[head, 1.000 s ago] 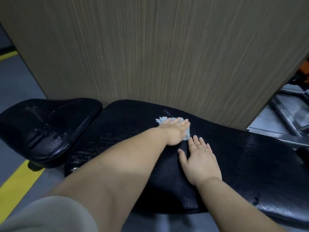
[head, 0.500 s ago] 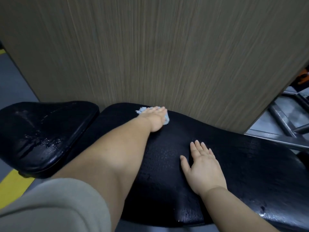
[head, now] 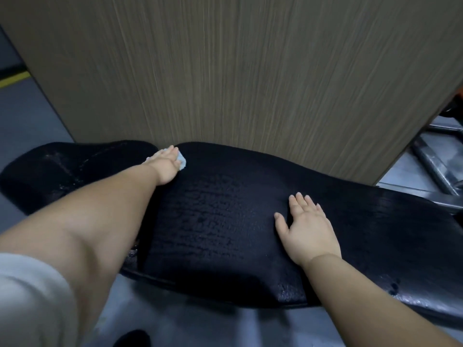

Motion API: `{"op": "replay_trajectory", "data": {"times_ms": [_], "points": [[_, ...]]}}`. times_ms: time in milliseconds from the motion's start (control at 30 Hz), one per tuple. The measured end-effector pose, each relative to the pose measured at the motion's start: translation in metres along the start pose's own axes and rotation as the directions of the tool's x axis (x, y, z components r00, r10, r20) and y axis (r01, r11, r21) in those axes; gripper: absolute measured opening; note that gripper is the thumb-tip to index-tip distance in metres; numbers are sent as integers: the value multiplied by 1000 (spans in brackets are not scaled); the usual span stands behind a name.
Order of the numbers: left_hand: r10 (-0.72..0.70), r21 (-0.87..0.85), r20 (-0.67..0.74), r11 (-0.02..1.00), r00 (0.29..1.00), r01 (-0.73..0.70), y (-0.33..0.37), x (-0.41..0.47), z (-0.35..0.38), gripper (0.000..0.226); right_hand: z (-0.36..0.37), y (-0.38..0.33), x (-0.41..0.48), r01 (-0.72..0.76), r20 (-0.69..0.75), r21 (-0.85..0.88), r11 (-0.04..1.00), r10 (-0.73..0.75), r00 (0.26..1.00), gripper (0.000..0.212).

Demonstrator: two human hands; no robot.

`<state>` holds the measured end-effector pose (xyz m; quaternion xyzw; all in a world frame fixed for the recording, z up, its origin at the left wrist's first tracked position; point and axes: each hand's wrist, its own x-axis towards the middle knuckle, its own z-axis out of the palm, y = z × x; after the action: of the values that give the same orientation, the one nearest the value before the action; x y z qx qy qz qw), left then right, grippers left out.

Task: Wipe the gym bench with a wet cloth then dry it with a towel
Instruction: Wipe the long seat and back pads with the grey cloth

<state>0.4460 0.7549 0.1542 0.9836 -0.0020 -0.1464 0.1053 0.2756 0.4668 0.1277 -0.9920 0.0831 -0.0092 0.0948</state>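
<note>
**A:** Fingers [head: 172, 152] of the left hand [head: 166, 166]?

**B:** Stretched out, not clenched, pressing the wet cloth [head: 182, 162] flat. Only a pale edge showing past the fingertips.

**A:** Where on the bench [head: 225, 221]?

**B:** At the far left corner of the long pad, close to the wood-grain wall panel [head: 238, 71] and just beside the gap to the seat pad [head: 75, 166].

**A:** And the right hand [head: 309, 230]?

**B:** Spread flat, grasping nothing, resting on the bench nearer the body, well to the right of the cloth.

**A:** Long axis?

**B:** Runs left to right across the view. Beaded with wet between the two hands, so probably wiped there already.

**A:** Next stroke?

**B:** Likely back rightward along that axis, toward the right hand. Clearly a job for the left hand, already on top of the cloth. No towel in view, so not yet at the drying.
</note>
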Motion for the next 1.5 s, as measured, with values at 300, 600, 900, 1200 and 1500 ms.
{"op": "replay_trajectory", "data": {"times_ms": [300, 600, 900, 1200, 1500], "points": [[79, 20, 56, 997, 995, -80, -35, -70, 26, 54, 3, 3, 2, -2, -4, -26, 1000, 2, 1000, 67], [130, 110, 87, 984, 988, -139, -36, -151, 56, 55, 0, 0, -6, -23, 20, -6, 1000, 24, 1000, 65], [255, 64, 107, 963, 961, -263, 4, -203, 76, 57, -3, -18, -37, 92, -55, 134, 987, -85, 995, 52], [477, 55, 134, 871, 869, -487, 89, -215, 105, 61, -24, -48, -64, 177, -181, 350, 920, -119, 976, 40], [274, -788, -172, 538, 946, -299, 54, -211, 74, 43, -34, -70, -82, 195, -204, 505, 841, -103, 974, 19]]}}
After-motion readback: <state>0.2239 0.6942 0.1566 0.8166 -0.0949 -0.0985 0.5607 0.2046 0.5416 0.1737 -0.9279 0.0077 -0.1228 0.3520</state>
